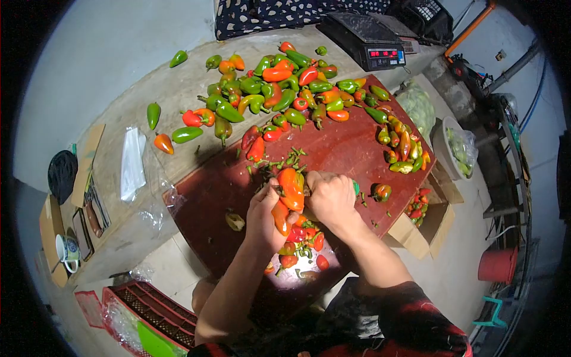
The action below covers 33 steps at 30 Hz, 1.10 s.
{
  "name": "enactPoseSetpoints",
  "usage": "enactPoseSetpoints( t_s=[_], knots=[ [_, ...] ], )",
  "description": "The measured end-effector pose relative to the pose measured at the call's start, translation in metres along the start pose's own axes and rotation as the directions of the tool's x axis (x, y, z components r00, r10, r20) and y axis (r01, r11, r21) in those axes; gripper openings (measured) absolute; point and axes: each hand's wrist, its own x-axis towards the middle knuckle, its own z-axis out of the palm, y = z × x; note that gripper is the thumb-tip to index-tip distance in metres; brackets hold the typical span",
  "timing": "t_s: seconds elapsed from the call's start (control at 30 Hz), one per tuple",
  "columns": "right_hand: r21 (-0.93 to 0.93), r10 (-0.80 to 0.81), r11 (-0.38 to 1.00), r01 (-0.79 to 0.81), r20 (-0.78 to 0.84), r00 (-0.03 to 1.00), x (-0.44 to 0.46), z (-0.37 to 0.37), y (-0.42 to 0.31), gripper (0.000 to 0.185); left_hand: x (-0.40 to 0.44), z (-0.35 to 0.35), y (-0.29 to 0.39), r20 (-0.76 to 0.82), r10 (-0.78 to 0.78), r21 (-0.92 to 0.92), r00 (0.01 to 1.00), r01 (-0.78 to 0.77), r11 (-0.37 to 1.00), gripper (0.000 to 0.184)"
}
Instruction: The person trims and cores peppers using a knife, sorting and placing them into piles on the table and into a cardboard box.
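My left hand is wrapped round an orange pepper, with a second orange pepper against the palm. Close beside it, my right hand is a fist at the upper pepper's side. A green end sticks out behind that fist; the rest of what it grips is hidden. Below the hands lie red and orange pepper pieces. Cut green stems are scattered just beyond the hands on the red-brown table. A pale green pepper piece lies to the left.
Many green, orange and red peppers are heaped at the back. Another pile sits at the table's right edge, near a lone pepper. A digital scale stands behind. A cardboard box with peppers is below right.
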Motion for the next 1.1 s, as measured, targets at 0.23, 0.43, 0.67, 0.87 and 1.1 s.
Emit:
enactPoseSetpoints(
  t_s=[0.23,0.43,0.67,0.87,1.1],
  knots=[
    [0.005,-0.011,1.000,0.011,0.042,0.999,-0.003,-0.012,-0.010,0.009,-0.004,-0.006,0.002,0.164,-0.034,0.011,0.986,0.033,0.999,0.022],
    [-0.218,0.343,0.926,-0.309,0.136,0.930,0.022,0.016,0.066,0.018,0.001,-0.011,0.003,0.069,-0.058,0.013,0.996,0.058,0.998,0.028],
    [0.100,0.413,0.901,-0.421,0.093,0.906,0.014,-0.004,0.052,0.018,0.004,-0.002,0.012,-0.007,-0.091,0.025,0.996,0.091,0.996,0.035],
    [0.181,0.382,0.892,-0.413,0.186,0.905,0.011,-0.007,0.036,0.021,0.003,-0.002,0.016,0.004,-0.150,-0.003,0.989,0.150,0.989,0.040],
    [0.234,0.359,0.887,-0.398,0.191,0.914,0.008,0.002,0.034,0.020,0.003,-0.004,0.021,0.142,-0.064,0.025,0.988,0.061,0.998,0.042]
  ],
)
